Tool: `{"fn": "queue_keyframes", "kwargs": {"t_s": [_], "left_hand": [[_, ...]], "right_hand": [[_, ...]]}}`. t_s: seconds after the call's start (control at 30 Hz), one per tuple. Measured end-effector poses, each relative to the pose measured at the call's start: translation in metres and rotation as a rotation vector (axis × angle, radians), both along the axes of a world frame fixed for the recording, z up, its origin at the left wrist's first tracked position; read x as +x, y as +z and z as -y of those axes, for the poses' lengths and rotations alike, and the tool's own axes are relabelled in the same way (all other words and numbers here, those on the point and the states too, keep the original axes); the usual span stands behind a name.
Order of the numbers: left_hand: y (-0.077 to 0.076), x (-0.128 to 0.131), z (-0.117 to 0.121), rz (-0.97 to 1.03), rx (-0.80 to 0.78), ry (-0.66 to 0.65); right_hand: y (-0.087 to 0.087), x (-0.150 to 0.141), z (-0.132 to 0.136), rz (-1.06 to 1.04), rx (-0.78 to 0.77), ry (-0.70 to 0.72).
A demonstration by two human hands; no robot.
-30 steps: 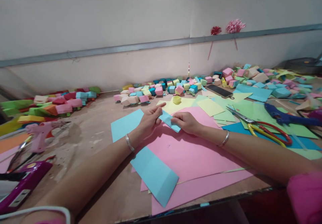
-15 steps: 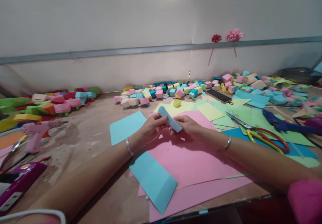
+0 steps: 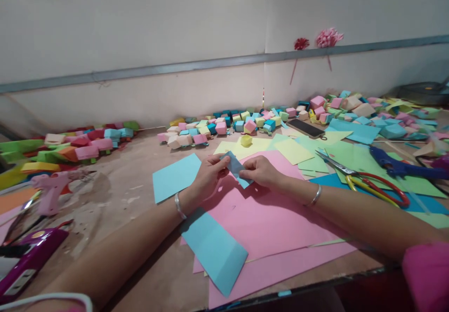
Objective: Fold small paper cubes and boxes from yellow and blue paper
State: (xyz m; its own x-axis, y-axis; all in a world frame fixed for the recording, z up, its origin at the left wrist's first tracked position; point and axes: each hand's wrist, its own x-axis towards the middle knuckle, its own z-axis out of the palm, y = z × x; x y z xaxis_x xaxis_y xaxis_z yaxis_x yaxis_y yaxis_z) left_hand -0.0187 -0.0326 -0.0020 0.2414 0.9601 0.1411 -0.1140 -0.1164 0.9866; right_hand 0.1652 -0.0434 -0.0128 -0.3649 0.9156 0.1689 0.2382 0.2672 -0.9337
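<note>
A small folded piece of blue paper (image 3: 235, 164) is held between both hands above a stack of pink paper sheets (image 3: 270, 218). My left hand (image 3: 210, 174) pinches its upper left end between thumb and fingers. At the lower right end, my right hand (image 3: 261, 171) is closed on the same piece, its thumb on a small flap. One blue sheet (image 3: 177, 176) lies just left of my left hand. A second, creased blue sheet (image 3: 213, 246) rests partly over the pink stack, below my left wrist.
Red-and-yellow scissors (image 3: 372, 185) and a blue glue gun (image 3: 403, 164) lie to the right, near a phone (image 3: 306, 128). Several small paper boxes (image 3: 220, 127) line the wall. On the left are a pink glue gun (image 3: 52, 190) and a purple power strip (image 3: 31, 260).
The folded blue paper has been turned in my hands: its narrow strip faced up half a second ago, and now a flap shows at the right end. Both hands stay in nearly the same place.
</note>
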Motion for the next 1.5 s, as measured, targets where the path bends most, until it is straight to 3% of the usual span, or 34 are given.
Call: {"fn": "queue_keyframes", "kwargs": {"t_s": [0.2,0.43,0.83,0.97,1.07,1.17,1.27,1.5], "left_hand": [[0.004,-0.01,-0.01,-0.148,0.106,0.023],[0.001,-0.012,-0.015,-0.27,0.224,0.04],[0.002,-0.01,-0.011,-0.321,0.259,0.095],[0.004,-0.01,-0.009,-0.21,0.186,0.118],[0.007,-0.006,-0.007,-0.012,-0.036,0.063],[0.009,-0.001,-0.004,0.112,-0.197,-0.009],[0.008,0.002,-0.002,0.125,-0.22,-0.033],[0.01,0.0,0.002,0.1,-0.225,-0.012]], "right_hand": [[-0.002,0.001,-0.001,0.075,0.128,-0.074],[-0.001,0.004,-0.006,0.08,0.17,-0.203],[-0.004,0.005,-0.008,0.018,0.198,-0.186],[-0.006,0.003,-0.009,-0.04,0.271,-0.288],[-0.007,0.001,-0.007,0.054,0.398,-0.402],[-0.008,0.0,-0.003,0.235,0.634,-0.328],[-0.008,0.0,0.003,0.369,0.784,-0.217],[-0.01,0.0,0.006,0.268,0.687,-0.201]]}}
